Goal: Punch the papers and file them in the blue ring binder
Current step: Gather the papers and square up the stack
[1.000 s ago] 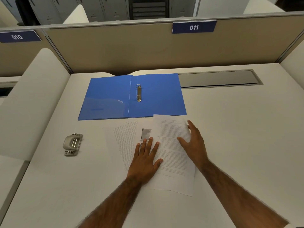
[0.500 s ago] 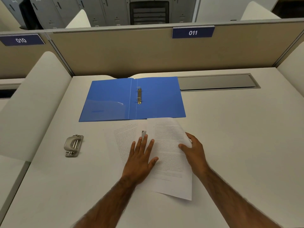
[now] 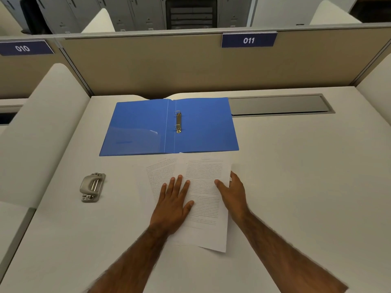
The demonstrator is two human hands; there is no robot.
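The white surface [image 3: 296,187] carried everything, its near edge cut off by the frame along with both forearms. The blue ring binder [image 3: 203,127] lay open and flat toward the far edge, left of a grey inset panel [image 3: 279,104], its long axis running left to right and its spine and ring mechanism [image 3: 178,122] pointing from far edge to near edge. Just nearer than the binder, their far ends touching or almost touching its near edge, lay the papers [image 3: 203,199], fanned and overlapping, long axes running roughly far to near with the top sheet skewed slightly; the printed text was too small to read, and how many sheets lay there could not be told. The left hand [image 3: 172,205] rested palm down on the papers' left part, fingers [image 3: 179,182] extended and slightly spread. The right hand [image 3: 232,192] sat at the top sheet's right edge, thumb on the page and remaining fingers partly hidden beyond the edge. A metal hole punch [image 3: 92,187] lay apart near the left edge.
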